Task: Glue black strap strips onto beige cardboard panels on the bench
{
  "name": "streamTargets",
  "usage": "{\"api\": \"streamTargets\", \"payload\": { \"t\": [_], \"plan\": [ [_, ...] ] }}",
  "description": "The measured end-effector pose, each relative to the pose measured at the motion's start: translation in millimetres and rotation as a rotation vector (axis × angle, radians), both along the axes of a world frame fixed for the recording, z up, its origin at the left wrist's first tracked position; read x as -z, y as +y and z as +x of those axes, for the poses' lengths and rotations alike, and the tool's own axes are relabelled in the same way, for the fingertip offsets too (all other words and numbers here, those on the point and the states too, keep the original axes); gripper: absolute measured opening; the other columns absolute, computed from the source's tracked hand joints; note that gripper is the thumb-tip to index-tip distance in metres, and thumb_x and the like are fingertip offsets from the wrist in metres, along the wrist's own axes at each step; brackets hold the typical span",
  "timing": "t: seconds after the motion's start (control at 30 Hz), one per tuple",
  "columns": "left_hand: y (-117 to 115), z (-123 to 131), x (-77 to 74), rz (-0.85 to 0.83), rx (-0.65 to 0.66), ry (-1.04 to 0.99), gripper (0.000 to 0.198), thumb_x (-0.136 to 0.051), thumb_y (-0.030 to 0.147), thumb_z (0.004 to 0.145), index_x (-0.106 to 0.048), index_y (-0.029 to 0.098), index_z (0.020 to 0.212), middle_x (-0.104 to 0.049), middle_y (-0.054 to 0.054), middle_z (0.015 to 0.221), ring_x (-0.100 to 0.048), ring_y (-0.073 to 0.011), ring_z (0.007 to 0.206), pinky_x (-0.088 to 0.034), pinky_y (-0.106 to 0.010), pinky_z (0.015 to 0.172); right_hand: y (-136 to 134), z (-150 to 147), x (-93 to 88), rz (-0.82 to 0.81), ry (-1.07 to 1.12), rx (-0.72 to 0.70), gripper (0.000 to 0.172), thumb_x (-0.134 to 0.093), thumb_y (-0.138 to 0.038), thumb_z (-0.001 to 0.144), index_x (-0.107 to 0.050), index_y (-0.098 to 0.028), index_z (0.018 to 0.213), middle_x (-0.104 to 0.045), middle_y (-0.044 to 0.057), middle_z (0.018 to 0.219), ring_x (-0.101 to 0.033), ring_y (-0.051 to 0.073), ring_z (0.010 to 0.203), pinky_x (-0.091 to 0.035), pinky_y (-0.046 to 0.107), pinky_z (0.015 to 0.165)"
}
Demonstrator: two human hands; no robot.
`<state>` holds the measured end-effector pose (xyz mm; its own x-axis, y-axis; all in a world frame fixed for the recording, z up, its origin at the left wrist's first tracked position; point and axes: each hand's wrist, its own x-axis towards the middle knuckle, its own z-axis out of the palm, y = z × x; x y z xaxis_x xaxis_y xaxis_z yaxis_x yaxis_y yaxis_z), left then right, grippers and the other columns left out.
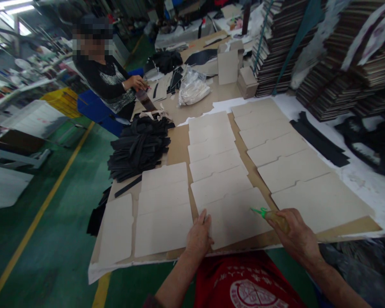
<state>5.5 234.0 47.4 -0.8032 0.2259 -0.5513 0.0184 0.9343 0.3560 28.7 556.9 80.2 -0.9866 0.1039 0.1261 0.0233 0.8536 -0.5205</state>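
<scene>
The red shirt [244, 278] at the near edge has a white round print, but its writing is too small to read. The left hand [199, 235] lies flat with open fingers on the near pale grey cardboard sheet [237, 218]. The right hand [297, 237] is closed around a small amber bottle with green nozzle [269, 216], whose tip is just above the same sheet's right side. A pile of black strips [141, 145] lies far left.

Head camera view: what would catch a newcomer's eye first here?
Rows of pale cardboard sheets overlap across the table. At its near edge the left hand rests flat on the nearest sheet, while the right hand holds a small bottle with a green nozzle. A heap of black strips lies left.
</scene>
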Motion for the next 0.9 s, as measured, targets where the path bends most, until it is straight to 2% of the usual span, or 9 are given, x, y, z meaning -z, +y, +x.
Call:
{"api": "streamTargets", "payload": {
  "t": [0.17, 0.23, 0.33, 0.4, 0.53, 0.67, 0.9],
  "plan": [
    [-4, 2, 0.7, 0.013, 0.014, 0.015, 0.091, -0.084, 0.015, 0.066, -0.044, 0.023, 0.147, -0.022, -0.007, 0.167, -0.036, -0.0294, 0.146, -0.038, -0.036, 0.119, -6, -24, -11.9, -0.240, -0.027, 0.346, 0.054, -0.064, -0.070, 0.076, -0.062, -0.020, 0.098, -0.064, 0.006, 0.089, -0.061, 0.024, 0.075, -0.052, 0.040, 0.066],
    [-5, 0, -1.9, 0.032, 0.025, 0.034, 0.083, -0.080, 0.017, 0.072, -0.044, 0.021, 0.147, -0.026, -0.008, 0.165, -0.036, -0.0277, 0.146, -0.037, -0.034, 0.120, -8, -38, -16.0, -0.282, 0.004, 0.399, 0.058, -0.065, -0.072, 0.073, -0.062, -0.019, 0.098, -0.064, 0.007, 0.088, -0.060, 0.025, 0.075, -0.051, 0.041, 0.066],
    [-7, -9, -4.6, 0.000, 0.013, 0.088, 0.054, -0.060, 0.016, 0.089, -0.050, 0.019, 0.141, -0.037, -0.009, 0.159, -0.045, -0.0221, 0.141, -0.039, -0.028, 0.116, -13, -60, -16.4, -0.244, 0.060, 0.300, 0.057, -0.064, -0.071, 0.074, -0.062, -0.019, 0.098, -0.064, 0.007, 0.091, -0.060, 0.025, 0.080, -0.051, 0.040, 0.070],
    [-8, -16, -3.6, -0.063, 0.008, 0.117, 0.045, -0.046, 0.012, 0.094, -0.051, 0.019, 0.139, -0.040, -0.010, 0.157, -0.053, -0.0196, 0.133, -0.045, -0.026, 0.111, -17, -74, -13.3, -0.168, 0.064, 0.203, 0.054, -0.061, -0.070, 0.078, -0.062, -0.020, 0.098, -0.062, 0.007, 0.094, -0.061, 0.024, 0.081, -0.051, 0.039, 0.071],
    [-8, -30, 2.1, -0.123, 0.027, 0.128, 0.047, -0.040, 0.007, 0.095, -0.047, 0.016, 0.141, -0.041, -0.012, 0.156, -0.056, -0.0202, 0.130, -0.049, -0.028, 0.107, -26, -93, -4.3, -0.012, 0.051, 0.024, 0.045, -0.054, -0.064, 0.087, -0.060, -0.021, 0.100, -0.060, 0.006, 0.098, -0.062, 0.023, 0.085, -0.050, 0.034, 0.069],
    [-6, -36, 3.6, -0.126, 0.042, 0.116, 0.046, -0.043, 0.007, 0.094, -0.050, 0.017, 0.137, -0.048, -0.011, 0.150, -0.057, -0.0183, 0.128, -0.047, -0.026, 0.109, -34, -103, 0.3, 0.128, 0.035, -0.071, 0.035, -0.051, -0.055, 0.093, -0.060, -0.023, 0.104, -0.058, 0.006, 0.103, -0.062, 0.021, 0.085, -0.048, 0.032, 0.064],
    [-3, -36, -0.6, -0.156, 0.039, 0.088, 0.052, -0.042, 0.002, 0.091, -0.048, 0.022, 0.139, -0.046, -0.011, 0.152, -0.067, -0.0187, 0.113, -0.055, -0.029, 0.098, -40, -111, -9.6, 0.341, 0.054, -0.175, 0.018, -0.051, -0.039, 0.096, -0.060, -0.024, 0.100, -0.058, 0.007, 0.103, -0.060, 0.021, 0.084, -0.043, 0.030, 0.058]
  ]
}}
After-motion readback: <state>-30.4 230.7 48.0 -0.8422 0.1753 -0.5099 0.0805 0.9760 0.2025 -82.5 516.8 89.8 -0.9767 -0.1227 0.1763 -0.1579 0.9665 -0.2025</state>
